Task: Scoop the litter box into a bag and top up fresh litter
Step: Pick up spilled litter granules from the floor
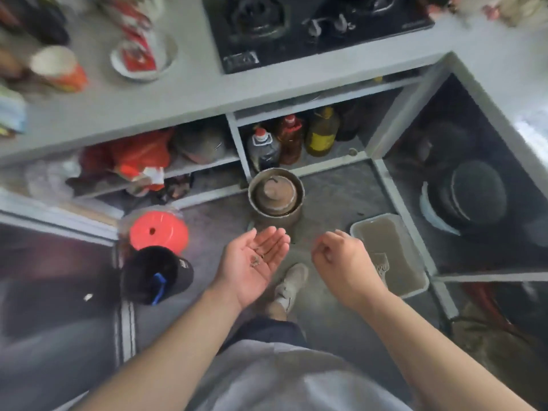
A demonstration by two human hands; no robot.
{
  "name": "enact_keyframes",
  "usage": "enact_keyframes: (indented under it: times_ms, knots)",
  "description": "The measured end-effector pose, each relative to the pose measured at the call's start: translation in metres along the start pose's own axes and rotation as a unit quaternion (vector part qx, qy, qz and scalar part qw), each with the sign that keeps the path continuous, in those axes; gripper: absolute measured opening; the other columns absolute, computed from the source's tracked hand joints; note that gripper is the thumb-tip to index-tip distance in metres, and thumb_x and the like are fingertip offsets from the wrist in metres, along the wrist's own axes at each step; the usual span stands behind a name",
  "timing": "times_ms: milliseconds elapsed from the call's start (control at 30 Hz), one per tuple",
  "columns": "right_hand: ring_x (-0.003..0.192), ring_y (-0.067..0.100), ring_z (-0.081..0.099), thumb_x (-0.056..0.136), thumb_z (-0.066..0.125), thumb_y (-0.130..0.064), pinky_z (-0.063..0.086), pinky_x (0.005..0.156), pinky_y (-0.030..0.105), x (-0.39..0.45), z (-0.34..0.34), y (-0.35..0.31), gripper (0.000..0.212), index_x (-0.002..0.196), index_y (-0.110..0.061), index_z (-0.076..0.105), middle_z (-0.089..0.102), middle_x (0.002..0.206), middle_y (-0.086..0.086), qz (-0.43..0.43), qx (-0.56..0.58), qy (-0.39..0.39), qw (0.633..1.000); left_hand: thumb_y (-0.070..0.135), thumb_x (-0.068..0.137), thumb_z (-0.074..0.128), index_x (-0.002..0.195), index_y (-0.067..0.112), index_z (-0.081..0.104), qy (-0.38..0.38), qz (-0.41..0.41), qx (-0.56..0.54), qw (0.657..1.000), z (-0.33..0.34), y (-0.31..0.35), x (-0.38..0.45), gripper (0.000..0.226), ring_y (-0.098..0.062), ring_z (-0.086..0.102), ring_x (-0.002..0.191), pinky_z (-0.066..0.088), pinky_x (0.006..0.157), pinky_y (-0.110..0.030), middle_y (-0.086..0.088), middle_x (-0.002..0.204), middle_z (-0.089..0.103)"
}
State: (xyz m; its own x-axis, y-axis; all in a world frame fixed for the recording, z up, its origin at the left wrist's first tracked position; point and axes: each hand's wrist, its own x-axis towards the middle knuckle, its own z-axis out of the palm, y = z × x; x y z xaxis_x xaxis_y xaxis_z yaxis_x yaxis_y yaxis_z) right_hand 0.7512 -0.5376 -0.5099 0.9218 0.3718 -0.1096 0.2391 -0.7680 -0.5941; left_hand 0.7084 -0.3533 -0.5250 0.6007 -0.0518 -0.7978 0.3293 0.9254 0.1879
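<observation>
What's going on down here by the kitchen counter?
A person stands over a litter box on the floor, with a scoop lying in the litter. The left hand is open, palm up, with a few dark grains on it. The right hand is loosely curled above the box's near edge, holding nothing visible. A black-lined bin stands to the left.

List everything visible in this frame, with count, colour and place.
Litter box: one, white, grey litter, floor right.
Scoop: one, pale, in the litter box.
Metal pot: one, grey, floor centre.
Orange lid: one, floor left.
Black bag: one, below the orange lid.
Bottles: three clear, shelf under counter.
Gas stove: one, black, countertop.
Paper cup: one, orange-white, countertop left.
Shoe: one, beige.
Left hand: palm up, few crumbs.
Right hand: loosely curled, over the floor.
</observation>
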Motion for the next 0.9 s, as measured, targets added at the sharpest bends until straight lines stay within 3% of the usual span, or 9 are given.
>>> enact_keyframes:
  times_ms: [300,467,567,733,900]
  knots:
    - [0.067,0.025,0.053,0.083,0.065,-0.012,0.045,0.064,0.033,0.006,0.094,-0.137,0.009,0.074,-0.009,0.066,0.061,0.071,0.004,-0.140,0.000,-0.102,0.985,0.021,0.100,0.049,0.097,-0.004,0.068,0.038,0.133,-0.151,0.979,-0.141,0.089,-0.094,0.033,-0.034,0.073,0.095,0.061,0.083,-0.042,-0.022,0.106,0.072]
    - [0.067,0.027,0.056,0.083,0.066,-0.010,0.045,0.064,0.034,0.017,0.167,-0.194,0.010,0.072,-0.009,0.066,0.062,0.071,0.008,-0.158,-0.017,-0.163,0.974,0.022,0.100,0.050,0.103,-0.005,0.067,0.083,0.155,-0.203,0.963,-0.229,0.148,-0.100,0.032,-0.035,0.069,0.109,0.056,0.092,-0.046,-0.024,0.117,0.069]
    - [0.065,0.025,0.056,0.083,0.067,-0.009,0.042,0.063,0.030,0.026,0.215,-0.222,0.010,0.073,-0.010,0.068,0.063,0.069,0.007,-0.152,-0.029,-0.186,0.970,0.021,0.100,0.049,0.104,-0.007,0.067,0.113,0.157,-0.212,0.958,-0.280,0.186,-0.092,0.034,-0.036,0.066,0.115,0.057,0.089,-0.045,-0.025,0.119,0.068]
    - [0.068,0.025,0.053,0.085,0.065,-0.007,0.042,0.065,0.031,0.037,0.285,-0.268,0.010,0.075,-0.008,0.068,0.061,0.072,0.006,-0.147,-0.051,-0.225,0.962,0.022,0.102,0.046,0.106,-0.008,0.065,0.141,0.158,-0.230,0.950,-0.343,0.241,-0.081,0.036,-0.035,0.074,0.092,0.060,0.084,-0.042,-0.025,0.104,0.072]
    - [0.073,0.026,0.057,0.086,0.063,-0.006,0.039,0.066,0.030,0.050,0.332,-0.301,0.010,0.082,-0.002,0.070,0.065,0.080,0.010,-0.142,-0.063,-0.263,0.952,0.022,0.103,0.044,0.103,-0.009,0.065,0.150,0.165,-0.245,0.944,-0.380,0.276,-0.064,0.037,-0.035,0.074,0.088,0.060,0.085,-0.041,-0.025,0.101,0.072]
